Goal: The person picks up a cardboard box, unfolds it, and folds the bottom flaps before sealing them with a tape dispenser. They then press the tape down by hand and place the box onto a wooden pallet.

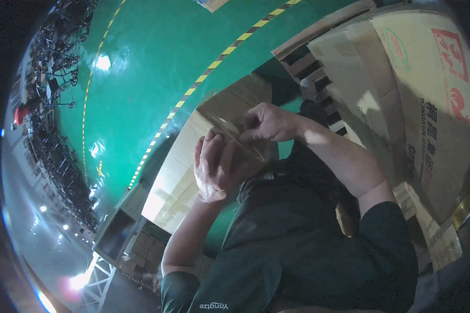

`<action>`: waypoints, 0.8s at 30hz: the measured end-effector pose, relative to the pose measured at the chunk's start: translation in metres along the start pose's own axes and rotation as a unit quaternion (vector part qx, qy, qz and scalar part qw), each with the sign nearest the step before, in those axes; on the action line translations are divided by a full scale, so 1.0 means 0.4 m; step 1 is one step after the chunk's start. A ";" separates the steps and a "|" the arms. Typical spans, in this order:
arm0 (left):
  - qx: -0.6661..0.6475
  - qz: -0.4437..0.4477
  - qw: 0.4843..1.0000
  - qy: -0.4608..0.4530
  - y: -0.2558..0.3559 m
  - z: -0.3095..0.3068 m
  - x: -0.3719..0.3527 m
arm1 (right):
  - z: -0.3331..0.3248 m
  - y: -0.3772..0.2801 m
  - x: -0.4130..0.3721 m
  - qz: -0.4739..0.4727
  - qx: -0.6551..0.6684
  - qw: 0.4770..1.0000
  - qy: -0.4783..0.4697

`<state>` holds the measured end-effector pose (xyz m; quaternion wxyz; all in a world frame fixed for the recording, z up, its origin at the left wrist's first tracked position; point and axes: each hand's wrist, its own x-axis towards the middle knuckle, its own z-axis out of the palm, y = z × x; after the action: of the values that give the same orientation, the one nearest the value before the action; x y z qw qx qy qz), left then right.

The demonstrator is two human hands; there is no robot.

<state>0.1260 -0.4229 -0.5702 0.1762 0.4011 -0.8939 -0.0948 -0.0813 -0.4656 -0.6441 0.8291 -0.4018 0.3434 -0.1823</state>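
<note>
A brown cardboard box (175, 175) lies in front of my body, with a shiny, clear strip (254, 150) across its top beside my hands. My left hand (214, 164) rests on the box with its fingers somewhat bent and apart. Just to its right, my right hand (269, 123) is closed in a pinch above the box, close to the strip. What its fingertips hold is too small to make out.
Large printed cardboard sheets (428, 104) lie on a wooden pallet (318, 31) at the right. Black-and-yellow tape (214, 63) crosses the green floor (141, 68). Dark metal frames (49, 94) line the far left.
</note>
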 end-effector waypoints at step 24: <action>-0.064 -0.027 0.996 0.058 -0.008 0.009 0.008 | 0.049 -0.095 -0.009 -0.158 -0.209 0.964 0.049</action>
<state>0.1249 -0.4273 -0.5737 0.2500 0.4179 -0.8632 -0.1331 -0.0706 -0.4763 -0.6038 0.6696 -0.6057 0.3462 -0.2547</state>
